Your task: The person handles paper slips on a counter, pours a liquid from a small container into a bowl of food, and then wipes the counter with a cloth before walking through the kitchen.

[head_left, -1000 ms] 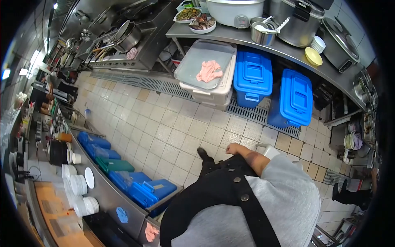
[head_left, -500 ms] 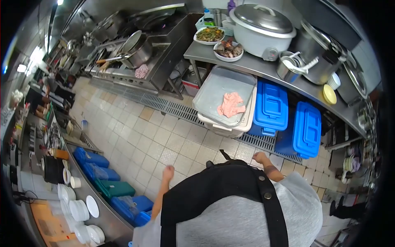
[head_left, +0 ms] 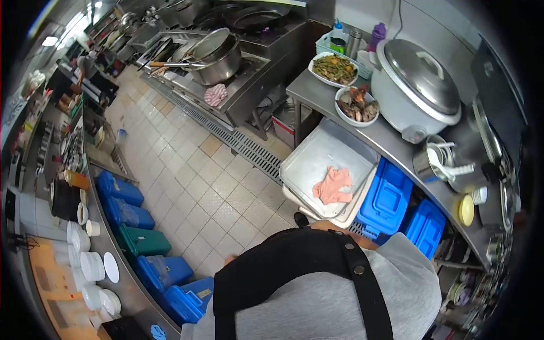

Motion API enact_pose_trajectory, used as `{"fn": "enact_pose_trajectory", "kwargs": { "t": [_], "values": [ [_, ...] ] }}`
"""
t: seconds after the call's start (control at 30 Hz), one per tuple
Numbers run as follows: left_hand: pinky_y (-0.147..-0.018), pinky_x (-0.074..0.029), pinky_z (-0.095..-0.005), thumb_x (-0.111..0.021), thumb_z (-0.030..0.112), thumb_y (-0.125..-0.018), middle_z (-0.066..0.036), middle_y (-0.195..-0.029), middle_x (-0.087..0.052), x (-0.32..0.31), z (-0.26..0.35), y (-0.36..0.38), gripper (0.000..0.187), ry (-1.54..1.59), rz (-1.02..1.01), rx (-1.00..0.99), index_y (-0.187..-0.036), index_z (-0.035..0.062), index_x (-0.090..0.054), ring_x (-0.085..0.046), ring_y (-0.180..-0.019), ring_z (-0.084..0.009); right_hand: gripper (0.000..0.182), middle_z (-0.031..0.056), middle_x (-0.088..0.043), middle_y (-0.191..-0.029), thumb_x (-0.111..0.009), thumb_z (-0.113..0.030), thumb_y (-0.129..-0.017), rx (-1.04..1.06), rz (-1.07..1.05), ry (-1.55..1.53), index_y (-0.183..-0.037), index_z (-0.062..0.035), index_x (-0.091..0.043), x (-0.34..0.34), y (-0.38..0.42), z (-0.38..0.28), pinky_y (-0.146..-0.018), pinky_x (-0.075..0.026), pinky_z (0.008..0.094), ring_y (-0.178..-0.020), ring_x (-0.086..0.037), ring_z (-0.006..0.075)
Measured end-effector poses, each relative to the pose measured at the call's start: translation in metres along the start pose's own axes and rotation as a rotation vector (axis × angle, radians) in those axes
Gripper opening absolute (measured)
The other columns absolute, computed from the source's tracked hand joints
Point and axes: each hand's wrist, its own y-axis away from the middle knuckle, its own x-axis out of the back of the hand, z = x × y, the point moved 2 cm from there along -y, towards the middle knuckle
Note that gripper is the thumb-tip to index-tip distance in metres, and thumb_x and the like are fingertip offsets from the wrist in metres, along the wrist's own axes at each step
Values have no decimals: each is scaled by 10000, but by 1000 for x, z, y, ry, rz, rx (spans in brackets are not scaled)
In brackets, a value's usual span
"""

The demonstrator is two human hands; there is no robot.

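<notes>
My left hand (head_left: 229, 259) shows only as a small patch of skin past the black apron's edge; its fingers are hidden. My right forearm (head_left: 352, 236) is bent across in front of my chest, mostly behind the apron strap (head_left: 354, 263), and its hand cannot be made out. Nearest to that arm stands a large grey plastic tub (head_left: 309, 164) on a cream bin. In the tub lies a crumpled pink cloth (head_left: 333, 186). Neither hand visibly touches the tub or the cloth.
Blue lidded bins (head_left: 385, 198) stand under the steel counter (head_left: 317, 99), which holds a rice cooker (head_left: 422, 73), a bowl of vegetables (head_left: 334, 69) and a bowl of dark food pieces (head_left: 357, 106). A stove with a pot (head_left: 218, 65) is beyond. Plates (head_left: 92, 266) stack left; people work far off.
My view has turned and moved closer to the counter and tub. Both hands, closed and in plain sight before, have drawn in behind the apron.
</notes>
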Motion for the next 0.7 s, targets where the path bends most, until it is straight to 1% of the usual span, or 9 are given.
{"fn": "enact_pose_trajectory", "kwargs": {
  "t": [0.03, 0.07, 0.13, 0.23, 0.4, 0.47, 0.57, 0.67, 0.7],
  "values": [
    [-727, -498, -334, -572, 191, -825, -145, -935, -683, 3, 5, -4, 266, 29, 12, -1, -991, -8, -635, -652, -855, -189, 374, 134, -663, -969, -571, -365, -826, 133, -55, 55, -999, -47, -663, 14, -13, 0, -796, -456, 363, -879, -627, 251],
    [-727, -499, -338, -573, 197, -822, -148, -928, -682, 4, 6, -6, 269, 62, 22, 0, -985, -7, -638, -652, -852, -196, 374, 134, -663, -969, -571, -365, -826, 145, -75, 62, -999, -47, -663, 32, -19, -14, -796, -456, 363, -879, -627, 251],
    [-728, -500, -344, -576, 208, -816, -154, -912, -681, -8, -5, 6, 273, 138, 33, 27, -972, -6, -644, -654, -847, -211, 246, 143, -664, -906, -588, -262, -850, -14, 51, -79, -907, -35, -664, 66, -19, -48, -771, -464, 336, -858, -637, 249],
    [-729, -502, -353, -581, 225, -807, -163, -889, -679, -50, -30, 50, 281, 292, 56, 107, -952, -5, -652, -655, -839, -233, 251, 145, -663, -912, -588, -266, -849, 53, -87, -54, -913, -36, -664, 90, -41, -32, -774, -464, 337, -863, -636, 252],
    [-730, -505, -369, -588, 253, -793, -179, -850, -675, -178, -29, 189, 296, 672, 224, 400, -920, -3, -666, -658, -825, -269, 263, 151, -661, -928, -587, -275, -845, 306, -493, 31, -930, -38, -663, 99, -107, -29, -780, -465, 342, -875, -634, 259],
    [-730, -506, -375, -591, 264, -787, -185, -835, -673, -190, 9, 181, 303, 854, 358, 550, -907, -2, -672, -659, -820, -284, 268, 153, -660, -935, -587, -278, -844, 454, -699, 88, -937, -38, -662, 95, -152, -43, -783, -465, 344, -880, -634, 261],
    [-717, -504, -372, -585, 296, -793, -176, -827, -676, -284, 59, 203, 339, 1066, 524, 677, -915, -8, -673, -660, -811, -280, 276, 156, -658, -944, -587, -283, -842, 649, -1015, 172, -947, -39, -662, 75, -200, -64, -787, -465, 347, -887, -632, 265],
    [-800, -489, -369, -596, 413, -808, -217, -1017, -665, -389, 96, 213, 425, 1146, 148, 883, -995, 46, -703, -653, -948, -300, 284, 159, -657, -954, -586, -289, -839, 792, -1223, 241, -957, -40, -661, 55, -241, -86, -791, -465, 350, -895, -631, 269],
    [-800, -489, -369, -596, 413, -808, -217, -1017, -665, -385, 138, 248, 425, 1191, 173, 907, -995, 46, -703, -653, -948, -300, 287, 160, -657, -957, -586, -290, -839, 827, -1264, 254, -960, -41, -661, 48, -254, -91, -793, -465, 351, -897, -631, 271]
  ]
}}
